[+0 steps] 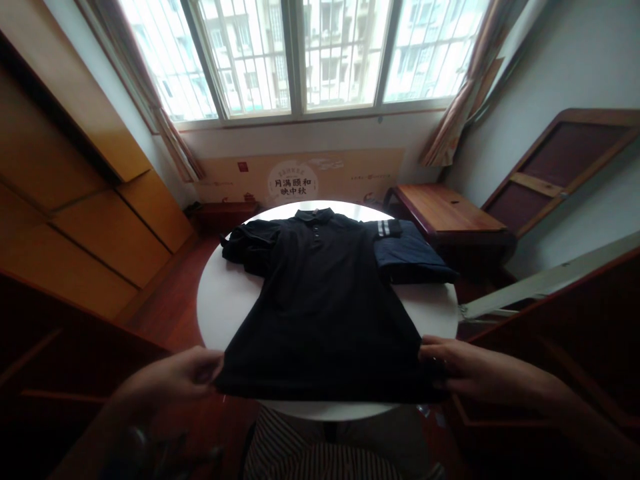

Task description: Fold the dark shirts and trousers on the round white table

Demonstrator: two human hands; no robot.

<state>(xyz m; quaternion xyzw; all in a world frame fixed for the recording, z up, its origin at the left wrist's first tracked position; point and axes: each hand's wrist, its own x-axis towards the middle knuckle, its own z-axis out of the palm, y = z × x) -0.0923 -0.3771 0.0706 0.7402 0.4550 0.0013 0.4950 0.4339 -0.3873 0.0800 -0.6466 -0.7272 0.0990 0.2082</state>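
Note:
A black polo shirt [325, 307] lies spread front side up across a round white table [220, 313], collar at the far side and hem toward me. My left hand [195, 373] pinches the hem's left corner. The right corner is gripped by my right hand [445, 363], its fingertips partly hidden in shadow. Between both hands the hem is stretched straight, over the table's near edge. White stripes mark the right-hand sleeve [387, 228], which rests against folded dark blue clothing [413, 253]. Bunched black cloth [250, 243] is at the left sleeve.
Beyond the table, a wooden desk [450, 207] stands at the right by the wall. A wooden cabinet [100, 227] fills the left side. Barred windows [340, 53] with curtains are at the back, above a printed banner [345, 173]. Dark wooden furniture flanks both my arms.

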